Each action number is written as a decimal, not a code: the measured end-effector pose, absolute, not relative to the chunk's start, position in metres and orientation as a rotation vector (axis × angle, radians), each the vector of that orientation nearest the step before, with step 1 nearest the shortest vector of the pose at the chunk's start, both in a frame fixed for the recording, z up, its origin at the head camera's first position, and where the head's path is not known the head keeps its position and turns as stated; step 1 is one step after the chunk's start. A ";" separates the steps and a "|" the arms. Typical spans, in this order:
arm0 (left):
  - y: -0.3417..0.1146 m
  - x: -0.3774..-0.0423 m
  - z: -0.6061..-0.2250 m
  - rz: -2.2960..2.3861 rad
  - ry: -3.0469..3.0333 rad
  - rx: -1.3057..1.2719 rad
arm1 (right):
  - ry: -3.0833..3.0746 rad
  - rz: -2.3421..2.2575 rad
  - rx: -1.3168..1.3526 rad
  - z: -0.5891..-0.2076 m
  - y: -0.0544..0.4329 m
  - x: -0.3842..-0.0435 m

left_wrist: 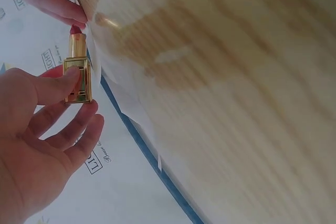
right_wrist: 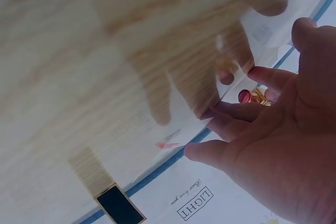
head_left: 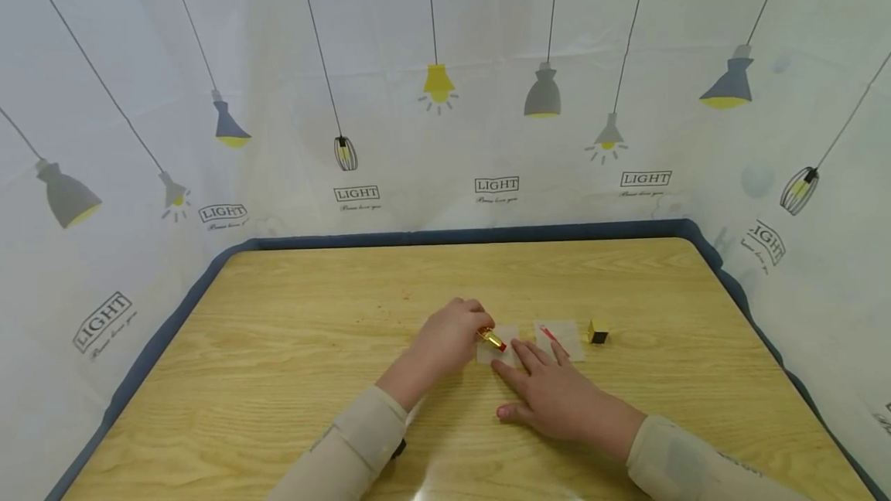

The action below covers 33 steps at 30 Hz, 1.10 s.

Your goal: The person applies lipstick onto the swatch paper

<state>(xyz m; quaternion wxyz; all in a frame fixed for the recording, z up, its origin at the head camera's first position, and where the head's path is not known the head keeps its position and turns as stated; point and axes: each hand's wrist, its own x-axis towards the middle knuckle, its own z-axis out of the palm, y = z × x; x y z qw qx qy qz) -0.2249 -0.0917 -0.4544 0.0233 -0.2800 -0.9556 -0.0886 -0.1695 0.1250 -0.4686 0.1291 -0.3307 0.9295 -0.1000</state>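
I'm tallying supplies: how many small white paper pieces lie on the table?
2: the left piece is under the lipstick; the red-streaked piece is to its right. More could hide under the right hand.

Soft, slightly dim light; counter [head_left: 313, 292] glare at near edge; wrist views hazy, strong reflections.

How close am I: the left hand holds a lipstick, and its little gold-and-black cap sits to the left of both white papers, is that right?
Not quite: the cap sits to the right of both white papers, not to the left, as the head view shows. The left hand does hold the lipstick.
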 end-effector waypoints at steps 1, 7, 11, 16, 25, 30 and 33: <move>-0.092 -0.225 -0.454 -0.275 -2.963 -0.877 | 2.700 -0.294 -0.967 -0.468 0.125 -0.170; -0.091 -0.227 -0.454 -0.248 -2.986 -0.937 | 2.689 -0.310 -0.983 -0.469 0.127 -0.169; -0.091 -0.228 -0.454 -0.253 -2.991 -0.947 | 2.686 -0.310 -0.984 -0.470 0.128 -0.170; -0.090 -0.229 -0.451 -0.235 -2.993 -0.972 | 2.676 -0.316 -0.975 -0.468 0.128 -0.170; -0.084 -0.230 -0.447 -0.109 -3.011 -1.004 | 2.679 -0.321 -0.988 -0.468 0.128 -0.169; -0.080 -0.229 -0.443 -0.005 -3.020 -1.028 | 2.680 -0.322 -0.989 -0.468 0.128 -0.168; -0.079 -0.228 -0.440 0.041 -3.003 -1.053 | 2.681 -0.325 -1.000 -0.467 0.128 -0.168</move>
